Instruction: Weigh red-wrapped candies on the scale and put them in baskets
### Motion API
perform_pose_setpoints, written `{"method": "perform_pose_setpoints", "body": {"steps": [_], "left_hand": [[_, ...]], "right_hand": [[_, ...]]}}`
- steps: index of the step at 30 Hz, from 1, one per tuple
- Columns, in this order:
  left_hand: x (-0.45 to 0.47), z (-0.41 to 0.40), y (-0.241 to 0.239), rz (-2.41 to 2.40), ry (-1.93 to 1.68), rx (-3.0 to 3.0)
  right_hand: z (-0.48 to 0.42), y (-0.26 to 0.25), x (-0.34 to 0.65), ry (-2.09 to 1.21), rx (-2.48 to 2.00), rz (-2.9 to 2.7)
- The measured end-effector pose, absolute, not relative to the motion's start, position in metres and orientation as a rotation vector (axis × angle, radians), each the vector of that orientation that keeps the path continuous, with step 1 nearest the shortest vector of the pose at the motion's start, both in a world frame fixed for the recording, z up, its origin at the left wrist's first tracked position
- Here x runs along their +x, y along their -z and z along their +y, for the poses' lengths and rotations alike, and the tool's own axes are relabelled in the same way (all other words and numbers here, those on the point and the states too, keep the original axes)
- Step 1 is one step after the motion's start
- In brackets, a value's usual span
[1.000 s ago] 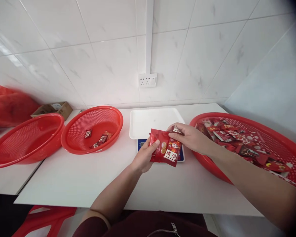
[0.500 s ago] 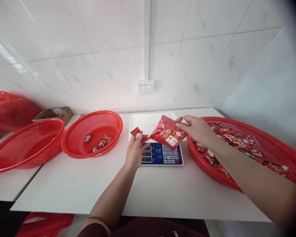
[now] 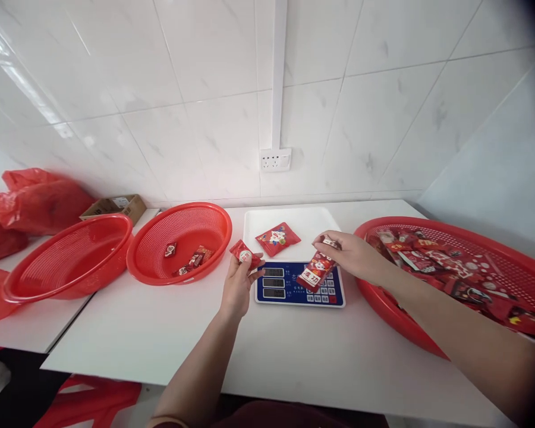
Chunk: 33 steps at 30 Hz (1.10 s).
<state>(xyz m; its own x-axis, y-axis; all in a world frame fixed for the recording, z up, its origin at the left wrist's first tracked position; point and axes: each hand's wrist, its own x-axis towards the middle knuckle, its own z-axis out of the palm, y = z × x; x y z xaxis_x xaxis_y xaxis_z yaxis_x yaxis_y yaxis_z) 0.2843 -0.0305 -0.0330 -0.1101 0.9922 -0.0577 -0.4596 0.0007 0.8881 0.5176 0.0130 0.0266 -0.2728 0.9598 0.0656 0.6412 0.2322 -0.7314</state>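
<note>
My left hand is closed on a small red snack packet with a round white mark, just left of the scale's display. Over the scale's keypad, my right hand pinches a red snack packet with white lettering, which hangs tilted. A smaller dark-and-white packet is in the fingers of that hand too. Between the hands stands a digital scale with a blue panel and a white pan. Another red packet lies flat on the pan.
A large red basket full of snack packets stands at the right. Left of the scale, a round red basket holds several packets. Farther left are another red basket, a cardboard box and red plastic bags.
A red packet now lies on the scale pan; the right hand has come lower and holds a narrower-looking red packet. The left hand keeps its small packet. The view has shifted slightly left.
</note>
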Motion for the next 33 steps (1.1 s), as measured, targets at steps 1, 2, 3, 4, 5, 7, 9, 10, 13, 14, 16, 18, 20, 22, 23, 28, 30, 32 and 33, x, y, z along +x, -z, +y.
{"method": "perform_pose_setpoints", "body": {"steps": [1,2,3,4,5,7,9,10,13,14,16,18,20,22,23,28,30,32,33], "left_hand": [[0.285,-0.031,0.034,0.947,-1.432,0.795],[0.287,-0.031,0.035,0.946,-1.400,0.821],[0.289,-0.032,0.036,0.946,-1.367,0.844],[0.292,-0.032,0.037,0.945,-1.338,0.863],[0.294,-0.033,0.038,0.945,-1.312,0.881],[0.299,-0.035,0.039,0.946,-1.268,0.917],[0.302,-0.039,0.040,0.945,-1.221,0.969],[0.302,-0.041,0.041,0.944,-1.194,0.999],[0.301,-0.048,0.040,0.936,-1.122,1.057],[0.300,-0.049,0.040,0.931,-1.109,1.059],[0.298,-0.052,0.040,0.926,-1.098,1.046],[0.296,-0.052,0.040,0.933,-1.097,1.041],[0.294,-0.051,0.040,0.941,-1.091,1.061],[0.293,-0.050,0.040,0.947,-1.080,1.106],[0.293,-0.049,0.041,0.950,-1.067,1.134],[0.303,-0.051,0.043,0.915,-0.932,1.251],[0.310,-0.053,0.041,0.896,-0.872,1.345],[0.315,-0.052,0.037,0.886,-0.800,1.501],[0.316,-0.049,0.034,0.902,-0.776,1.591]], "right_hand": [[0.013,-0.026,0.524,-0.815,-1.493,-1.996],[0.014,-0.024,0.531,-0.810,-1.529,-1.995],[0.016,-0.023,0.537,-0.798,-1.571,-1.989],[0.018,-0.021,0.543,-0.783,-1.616,-1.976],[0.020,-0.019,0.548,-0.777,-1.655,-1.954],[0.026,-0.016,0.555,-0.821,-1.688,-1.865],[0.033,-0.013,0.559,-0.954,-1.660,-1.713],[0.036,-0.012,0.558,-1.036,-1.629,-1.628],[0.046,-0.011,0.553,-1.199,-1.557,-1.436],[0.049,-0.010,0.550,-1.226,-1.541,-1.411],[0.055,-0.009,0.545,-1.247,-1.519,-1.412],[0.060,-0.007,0.541,-1.191,-1.540,-1.466],[0.060,-0.006,0.540,-1.039,-1.600,-1.577],[0.054,-0.004,0.541,-0.874,-1.615,-1.740],[0.049,-0.004,0.541,-0.827,-1.594,-1.826],[0.007,-0.006,0.533,-1.067,-1.402,-2.088],[-0.011,-0.008,0.527,-1.199,-1.374,-2.096],[-0.026,-0.010,0.523,-1.225,-1.375,-2.109],[-0.032,-0.011,0.523,-1.205,-1.381,-2.109]]}}
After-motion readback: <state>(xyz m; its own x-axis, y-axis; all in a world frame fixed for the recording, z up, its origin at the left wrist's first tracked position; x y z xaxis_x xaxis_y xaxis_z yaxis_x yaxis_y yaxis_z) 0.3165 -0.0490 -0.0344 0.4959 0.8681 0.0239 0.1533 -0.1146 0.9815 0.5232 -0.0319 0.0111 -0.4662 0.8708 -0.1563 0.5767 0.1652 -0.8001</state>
